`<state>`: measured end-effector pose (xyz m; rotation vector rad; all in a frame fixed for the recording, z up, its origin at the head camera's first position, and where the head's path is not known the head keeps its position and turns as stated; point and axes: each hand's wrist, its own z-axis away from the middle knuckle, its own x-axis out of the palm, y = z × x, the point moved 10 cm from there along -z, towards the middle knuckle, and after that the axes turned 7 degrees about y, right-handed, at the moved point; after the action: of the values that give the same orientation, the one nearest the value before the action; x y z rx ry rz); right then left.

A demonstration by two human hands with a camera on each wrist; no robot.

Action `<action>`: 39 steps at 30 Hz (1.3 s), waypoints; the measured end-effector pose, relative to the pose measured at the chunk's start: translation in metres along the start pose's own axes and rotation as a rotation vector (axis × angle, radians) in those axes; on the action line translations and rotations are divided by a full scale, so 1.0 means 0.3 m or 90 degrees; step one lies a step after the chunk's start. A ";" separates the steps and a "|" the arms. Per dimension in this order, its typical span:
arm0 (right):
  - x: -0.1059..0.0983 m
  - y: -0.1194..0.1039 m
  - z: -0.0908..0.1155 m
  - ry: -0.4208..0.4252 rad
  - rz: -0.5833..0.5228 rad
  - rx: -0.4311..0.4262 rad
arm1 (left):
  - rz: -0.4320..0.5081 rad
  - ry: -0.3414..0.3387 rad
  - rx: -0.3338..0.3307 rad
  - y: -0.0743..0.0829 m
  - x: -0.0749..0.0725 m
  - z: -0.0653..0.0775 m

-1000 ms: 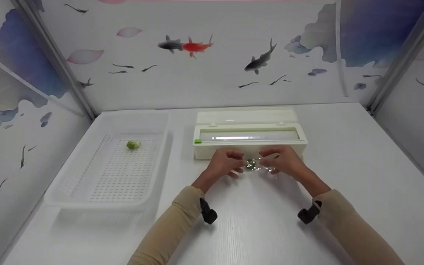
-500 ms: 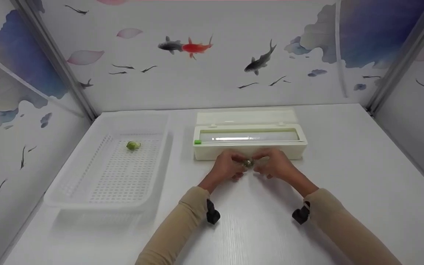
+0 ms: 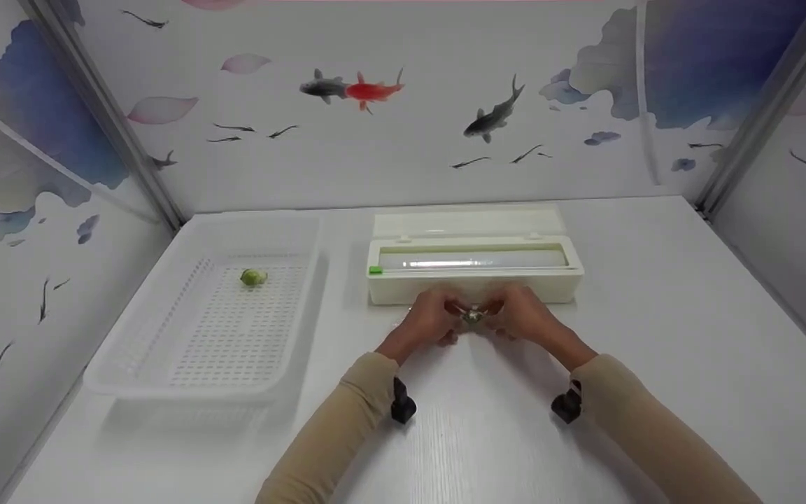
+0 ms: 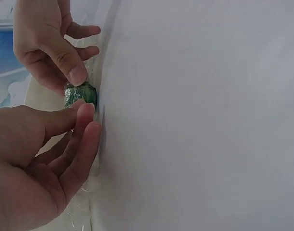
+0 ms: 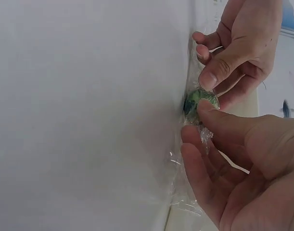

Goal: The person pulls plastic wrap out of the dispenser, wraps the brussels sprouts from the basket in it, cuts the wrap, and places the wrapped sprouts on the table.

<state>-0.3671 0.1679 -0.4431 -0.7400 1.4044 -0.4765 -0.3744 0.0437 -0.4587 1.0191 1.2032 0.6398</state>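
Note:
A small green Brussels sprout [image 3: 473,317], wrapped in shiny clear cling film [image 5: 184,190], lies between my two hands, just in front of the cream dispenser box. My left hand [image 3: 429,318] pinches the wrapped sprout from the left side. From the right, my right hand [image 3: 520,313] holds it too, with its thumb on the sprout in the right wrist view. Loose film trails out on both sides under the fingers. Parts of the sprout are hidden behind the fingertips.
The dispenser box [image 3: 389,288] has its lid [image 3: 469,222] raised and a film roll [image 3: 473,260] inside. At left stands a white plastic basket [image 3: 308,308] with another Brussels sprout [image 3: 253,277] in it. Printed panels [image 3: 417,168] wall the white table [image 3: 669,294].
Both hands have come closer together around the wrapped sprout, the right hand moving left. The glittering loose film seen between the hands earlier is now gathered in by the fingers.

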 end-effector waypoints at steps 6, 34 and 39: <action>-0.004 -0.003 0.006 -0.017 -0.006 0.000 | -0.009 -0.028 -0.012 -0.003 0.010 0.006; 0.013 -0.066 0.008 -0.034 0.057 -0.128 | 0.049 0.019 0.018 0.064 -0.025 0.127; 0.002 -0.072 0.020 -0.023 0.016 -0.131 | 0.062 -0.015 -0.006 0.058 0.015 0.181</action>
<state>-0.3585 0.1534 -0.4281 -0.8909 1.4407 -0.2999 -0.3194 0.0392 -0.4435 1.0796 1.1338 0.7070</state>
